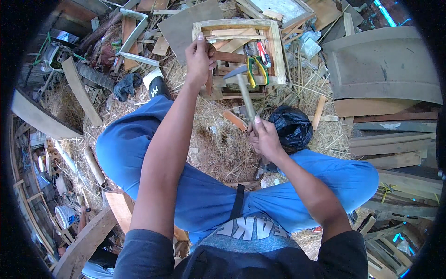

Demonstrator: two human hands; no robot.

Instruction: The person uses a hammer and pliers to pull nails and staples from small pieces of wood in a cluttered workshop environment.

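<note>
My right hand (267, 139) is closed round the handle of a hammer (246, 95), its dark head raised over the near part of a pale wooden frame (278, 56). My left hand (199, 60) is at the frame's left side, fingers curled and thumb pointing up; what it pinches is hidden. A reddish-brown wood strip (230, 56) runs rightward from beside my left fingers. Pliers with yellow-green handles (251, 73) lie on the frame, next to a red-and-white handled tool (264, 55).
A black plastic bag (291, 128) sits by my right knee. Straw and wood scraps cover the ground. Curved panels (381, 65) and stacked boards (390, 144) stand at the right. Curved planks (81, 90) and a white bucket (65, 216) are at left, near another person's dark clothing (103, 258).
</note>
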